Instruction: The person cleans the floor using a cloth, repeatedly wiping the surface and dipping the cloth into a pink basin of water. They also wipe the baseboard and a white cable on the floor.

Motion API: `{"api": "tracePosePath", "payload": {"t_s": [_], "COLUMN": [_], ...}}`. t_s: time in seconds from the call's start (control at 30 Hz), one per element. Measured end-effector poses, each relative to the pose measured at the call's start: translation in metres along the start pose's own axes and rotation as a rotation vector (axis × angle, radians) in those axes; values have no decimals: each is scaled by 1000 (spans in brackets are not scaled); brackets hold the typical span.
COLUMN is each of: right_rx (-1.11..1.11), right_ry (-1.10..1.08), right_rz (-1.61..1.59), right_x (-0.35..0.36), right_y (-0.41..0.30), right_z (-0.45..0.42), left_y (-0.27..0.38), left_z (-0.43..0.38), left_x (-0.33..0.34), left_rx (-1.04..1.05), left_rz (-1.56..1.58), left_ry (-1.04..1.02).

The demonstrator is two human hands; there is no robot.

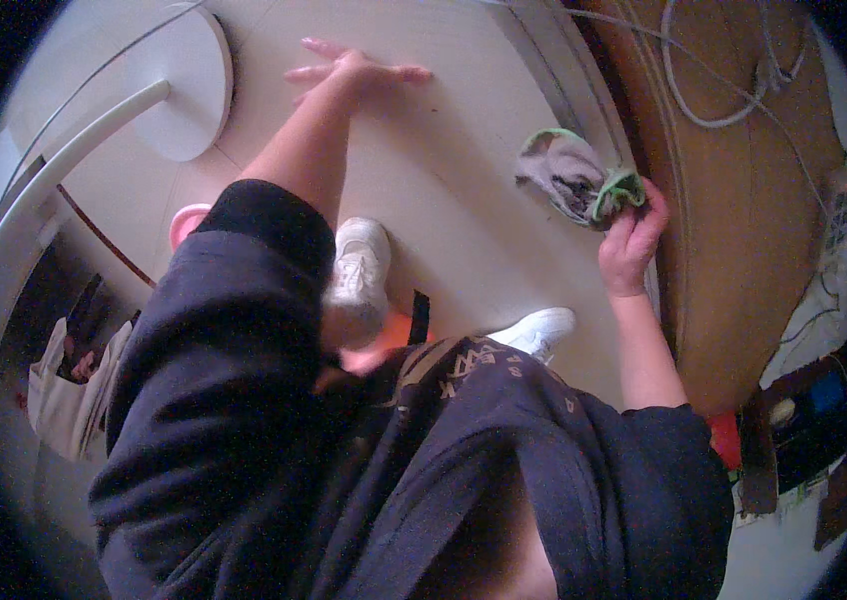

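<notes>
My right hand [633,244] pinches a crumpled, soiled grey-white cloth [570,176] with green edging. The cloth hangs above the pale floor [453,225], beside the brown wooden surface on the right. Dark smudges show on its folds. My left hand [356,73] is stretched forward over the floor with its fingers spread and nothing in it. Whether its fingertips touch the floor I cannot tell. A small dark speck [435,110] lies on the floor near that hand.
A white round base [187,82] with a curved white post [71,154] stands at the left. A pink rim [185,223] and a fabric bag [75,409] are nearby. White shoes [360,255] are below me. A pale cable [708,124] loops over the brown wooden surface [723,195].
</notes>
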State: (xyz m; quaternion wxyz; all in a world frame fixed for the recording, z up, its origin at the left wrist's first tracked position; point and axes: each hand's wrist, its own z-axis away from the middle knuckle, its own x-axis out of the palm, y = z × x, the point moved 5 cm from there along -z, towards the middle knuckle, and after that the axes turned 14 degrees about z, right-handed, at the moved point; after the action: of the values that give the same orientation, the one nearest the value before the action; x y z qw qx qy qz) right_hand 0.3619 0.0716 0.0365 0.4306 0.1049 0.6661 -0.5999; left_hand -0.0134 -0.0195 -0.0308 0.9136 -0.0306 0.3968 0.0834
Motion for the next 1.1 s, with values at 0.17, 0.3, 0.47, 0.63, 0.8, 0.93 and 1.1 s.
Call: {"api": "tracePosePath", "payload": {"t_s": [0.17,0.3,0.47,0.63,0.8,0.93,1.1], "right_rx": [-188,-494,-525,-303,-212,-293,-337], "right_ry": [-15,-197,-471,-167,-194,-171,-131], "right_rz": [414,470,487,512,811,858,828], "right_x": [-31,9,63,28,44,80,128], "right_y": [-12,-48,-34,-10,9,-18,-68], "right_z": [1,-21,-37,-50,-47,-90,-170], "left_y": [-1,-2,-47,5,9,10,16], "left_z": [5,9,-78,10,11,5,8], "left_x": [-3,-1,36,1,-3,5,7], "left_rx": [65,106,124,19,38,16,45], "left_rz": [-35,-86,-314,-41,-2,-54,-97], "left_ry": [52,108,584,73,24,46,86]}}
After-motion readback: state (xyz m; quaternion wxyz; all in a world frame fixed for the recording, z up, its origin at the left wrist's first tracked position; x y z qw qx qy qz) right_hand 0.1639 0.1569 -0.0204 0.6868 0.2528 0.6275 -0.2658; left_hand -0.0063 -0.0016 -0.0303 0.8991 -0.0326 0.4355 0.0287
